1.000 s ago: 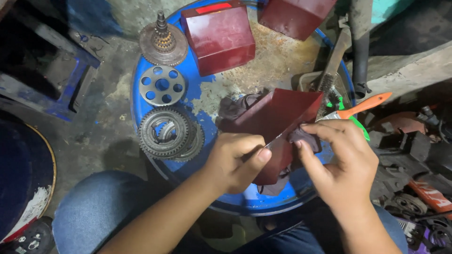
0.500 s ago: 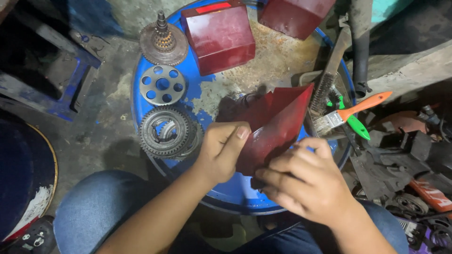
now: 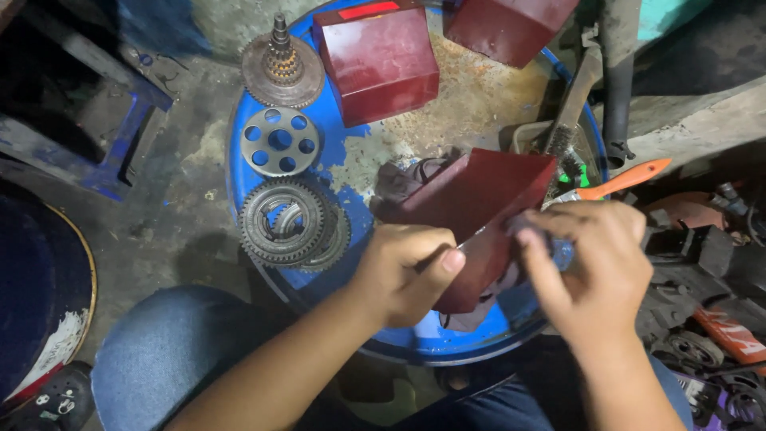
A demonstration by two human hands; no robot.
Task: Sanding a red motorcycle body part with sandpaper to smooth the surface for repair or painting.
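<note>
The left hand (image 3: 403, 271) curled its fingers (image 3: 444, 261) tight around the lower edge of a dark red, folded sheet-metal panel (image 3: 479, 209), while the right hand (image 3: 594, 267) pinched its right side above the round blue drum-top surface (image 3: 335, 136).

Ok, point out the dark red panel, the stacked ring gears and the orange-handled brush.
dark red panel (image 3: 487, 191), head view, upper flat face.
stacked ring gears (image 3: 283, 223), head view, toothed rim.
orange-handled brush (image 3: 626, 179), head view, handle.

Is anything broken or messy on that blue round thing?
Yes. The blue drum top has paint worn off in big patches, with rusty crumbs scattered near the dark red box. The stacked gear rings sit crooked, one sliding off the other.
</note>
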